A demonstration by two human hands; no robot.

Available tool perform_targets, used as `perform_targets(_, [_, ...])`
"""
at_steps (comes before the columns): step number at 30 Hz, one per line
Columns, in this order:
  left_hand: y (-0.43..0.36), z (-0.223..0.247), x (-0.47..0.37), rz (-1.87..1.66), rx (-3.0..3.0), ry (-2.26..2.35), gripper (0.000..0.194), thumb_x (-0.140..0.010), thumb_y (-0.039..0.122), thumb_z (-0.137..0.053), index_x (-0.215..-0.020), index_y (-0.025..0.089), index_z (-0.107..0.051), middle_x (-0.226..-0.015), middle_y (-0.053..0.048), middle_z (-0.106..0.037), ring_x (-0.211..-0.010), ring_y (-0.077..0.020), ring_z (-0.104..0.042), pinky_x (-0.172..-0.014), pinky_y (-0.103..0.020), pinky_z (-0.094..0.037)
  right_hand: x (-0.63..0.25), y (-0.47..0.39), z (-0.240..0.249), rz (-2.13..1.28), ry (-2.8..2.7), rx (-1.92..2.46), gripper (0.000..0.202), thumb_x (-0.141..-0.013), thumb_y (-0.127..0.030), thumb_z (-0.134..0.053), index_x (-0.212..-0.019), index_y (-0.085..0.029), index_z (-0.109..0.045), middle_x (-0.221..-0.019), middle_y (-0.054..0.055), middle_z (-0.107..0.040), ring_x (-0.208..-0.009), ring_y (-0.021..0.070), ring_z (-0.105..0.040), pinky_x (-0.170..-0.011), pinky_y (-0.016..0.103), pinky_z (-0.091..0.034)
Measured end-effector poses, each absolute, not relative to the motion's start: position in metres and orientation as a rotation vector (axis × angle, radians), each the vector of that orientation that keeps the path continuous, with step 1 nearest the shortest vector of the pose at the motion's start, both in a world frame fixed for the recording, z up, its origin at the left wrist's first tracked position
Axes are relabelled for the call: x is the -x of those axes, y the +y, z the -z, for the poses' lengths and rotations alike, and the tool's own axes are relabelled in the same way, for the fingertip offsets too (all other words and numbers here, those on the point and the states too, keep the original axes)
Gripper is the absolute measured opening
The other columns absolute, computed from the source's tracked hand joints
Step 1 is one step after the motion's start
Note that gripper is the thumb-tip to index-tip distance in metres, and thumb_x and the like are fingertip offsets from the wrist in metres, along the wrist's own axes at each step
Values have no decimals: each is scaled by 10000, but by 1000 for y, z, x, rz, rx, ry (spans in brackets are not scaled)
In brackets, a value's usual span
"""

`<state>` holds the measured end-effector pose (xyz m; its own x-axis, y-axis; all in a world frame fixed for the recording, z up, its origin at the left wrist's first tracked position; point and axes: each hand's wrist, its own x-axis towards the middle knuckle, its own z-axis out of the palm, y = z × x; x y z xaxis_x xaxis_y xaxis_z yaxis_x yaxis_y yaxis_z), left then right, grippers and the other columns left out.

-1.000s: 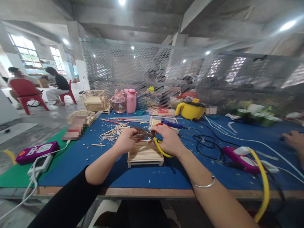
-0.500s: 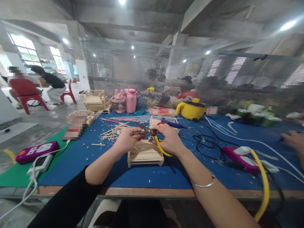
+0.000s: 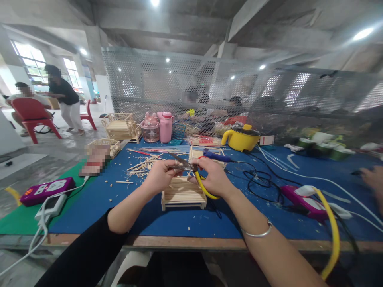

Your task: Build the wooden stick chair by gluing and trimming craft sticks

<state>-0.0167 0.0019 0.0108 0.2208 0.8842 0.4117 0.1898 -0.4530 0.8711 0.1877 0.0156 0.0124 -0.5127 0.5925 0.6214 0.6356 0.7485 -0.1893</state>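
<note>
Scissors [image 3: 188, 166] with dull, brownish metal blades and a yellow handle loop, with a bit of red showing, are held above a table covered by a blue mat [image 3: 149, 223]. The blades are parted and pointed left. The handles are gripped by the curled fingers of the right hand [image 3: 217, 175]. At the blades, the fingertips of the left hand [image 3: 158, 177] are pressed together; whether anything is pinched between them cannot be told.

Below the hands, on the mat, a stick frame [image 3: 183, 193] is seen: a low, pale wooden piece with a slatted top and short corner legs. Its back edge is partly hidden by the hands. Just behind, a second frame [image 3: 196, 152] is overlapped by a blue-handled tool [image 3: 217, 155], whose black cord [image 3: 254, 179] is looped across the mat to the right. To the left, loose sticks [image 3: 140, 165] and chips are scattered.

Along the back, a pink bucket [image 3: 150, 131] is filled by a pink thing with ears. Beside it are placed a pink flask [image 3: 165, 127], a teal basket [image 3: 178, 131], its contents unclear, and a yellow pot [image 3: 242, 139] covered by a dark lid. Behind everything, a mesh screen [image 3: 179, 87] is stretched.
</note>
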Motion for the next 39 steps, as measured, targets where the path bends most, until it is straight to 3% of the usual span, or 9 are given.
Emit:
perform_targets(11, [10, -5, 19, -1250, -1843, 1054, 234, -780, 340, -584, -760, 163, -736, -682, -35, -704, -666, -173, -634, -652, -254, -481, -188, 17, -11, 146, -2221, 968, 312, -778, -399, -640, -995, -176, -669, -673, 25, -630, -591, 152, -542, -573, 258, -404])
perform_targets(14, [12, -12, 35, -1214, -1866, 1080, 265, -774, 383, -590, -849, 176, -738, -764, -29, -722, -684, -171, -645, -654, -248, -477, -185, 19, -9, 78, -2140, 1020, 287, -791, -389, -626, -964, -163, -664, -665, 21, -635, -566, 143, -539, -555, 250, -399])
perform_targets(19, [11, -24, 65, -852, -2339, 1247, 161, -749, 262, -599, -710, 220, -749, -688, -17, -713, -669, -164, -609, -633, -222, -425, -186, 25, -4, 33, -1979, 1090, 304, -754, -404, -658, -954, -176, -656, -722, 24, -673, -643, 167, -596, -623, 271, -452])
perform_targets(24, [0, -25, 57, -494, -2762, 1267, 242, -715, 94, -535, -730, 215, -745, -852, -59, -689, -818, -189, -592, -712, -253, -405, -186, 28, -1, 43, -1999, 1100, 323, -749, -408, -664, -966, -169, -654, -776, 44, -694, -689, 183, -623, -653, 278, -464])
perform_targets(29, [-9, -25, 43, -306, -2914, 1318, 295, -661, 17, -520, -689, 218, -735, -780, -67, -687, -783, -202, -593, -688, -271, -403, -184, 25, -2, 15, -1994, 1121, 322, -749, -416, -669, -961, -173, -655, -801, 51, -699, -684, 183, -624, -646, 276, -460])
perform_targets(32, [-7, -25, 42, -378, -2871, 1347, 267, -674, 27, -525, -692, 203, -725, -787, -70, -702, -793, -208, -606, -693, -277, -409, -183, 24, -4, -23, -1967, 1103, 312, -741, -411, -677, -946, -177, -657, -804, 47, -696, -691, 180, -620, -656, 277, -464])
perform_targets(34, [-4, -25, 41, -624, -2696, 1405, 217, -747, 100, -530, -744, 204, -721, -824, -67, -715, -824, -210, -621, -720, -286, -423, -182, 23, -4, -66, -1936, 1082, 302, -731, -395, -685, -935, -173, -658, -786, 42, -686, -686, 176, -610, -650, 276, -467])
perform_targets(37, [0, -27, 37, -1050, -2067, 1364, 172, -834, 291, -547, -822, 201, -693, -840, -50, -721, -787, -177, -642, -676, -263, -454, -176, 21, -2, -226, -1867, 1020, 283, -707, -373, -702, -907, -179, -650, -732, 17, -651, -656, 159, -587, -623, 271, -472])
perform_targets(39, [0, -27, 30, -1127, -1572, 1172, 181, -828, 346, -587, -798, 184, -663, -818, -35, -714, -706, -126, -640, -610, -214, -464, -170, 18, 0, -419, -1796, 947, 312, -688, -363, -719, -932, -189, -631, -721, 3, -630, -641, 148, -580, -608, 269, -477])
